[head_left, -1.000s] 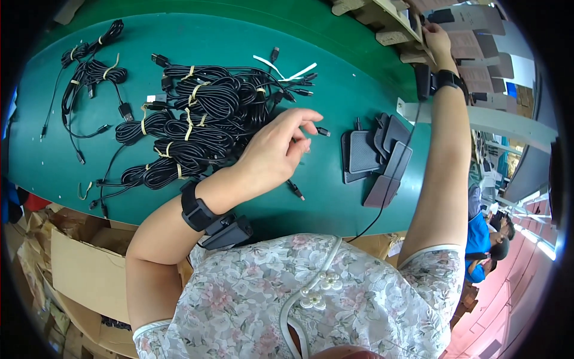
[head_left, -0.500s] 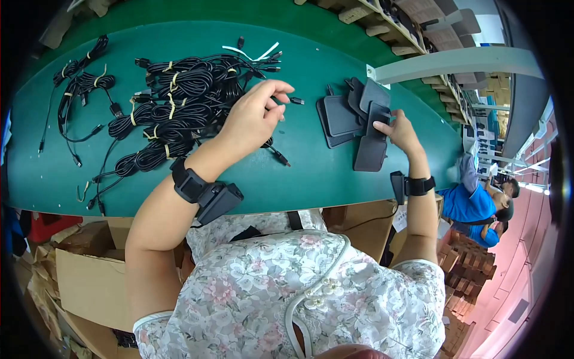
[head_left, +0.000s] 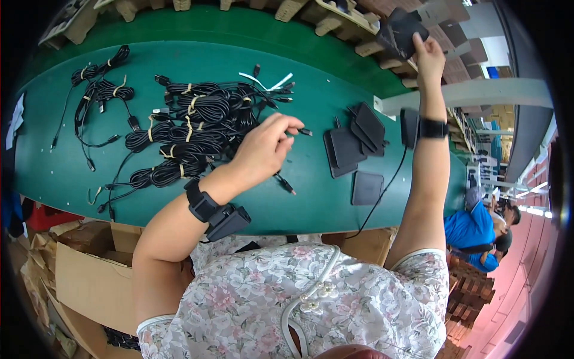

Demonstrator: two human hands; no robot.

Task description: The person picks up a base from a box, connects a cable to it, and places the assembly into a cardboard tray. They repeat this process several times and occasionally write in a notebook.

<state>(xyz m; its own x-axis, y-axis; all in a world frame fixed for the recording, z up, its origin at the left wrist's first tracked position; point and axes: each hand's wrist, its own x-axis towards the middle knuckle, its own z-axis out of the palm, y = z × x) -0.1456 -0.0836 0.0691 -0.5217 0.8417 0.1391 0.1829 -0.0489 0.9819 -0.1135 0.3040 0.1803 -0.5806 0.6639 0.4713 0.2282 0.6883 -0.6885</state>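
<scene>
My left hand (head_left: 266,149) hovers at the right side of a heap of black cables (head_left: 206,107), its fingers loosely curled and slightly apart, with nothing visible in them. A cable connector (head_left: 305,131) shows just past its fingertips. Reaching far to the upper right, my right hand (head_left: 429,57) pinches a dark, flat, square pad (head_left: 402,35) by its edge, near the carton shelving. Several similar black pads (head_left: 345,146) lie overlapped on the green table, and one single pad (head_left: 368,188) lies apart, nearer to me.
A grey metal bar (head_left: 466,96) crosses the table's right end. More bundled cables (head_left: 89,84) lie at the left, and a white strip (head_left: 266,82) beyond the heap. Open cardboard boxes (head_left: 95,281) stand below the table edge. People in blue (head_left: 469,227) are at the right.
My right hand has moved from the pads on the table up and away to the right, carrying a pad. The rest of the pads now lie differently. The whole view has shifted slightly.
</scene>
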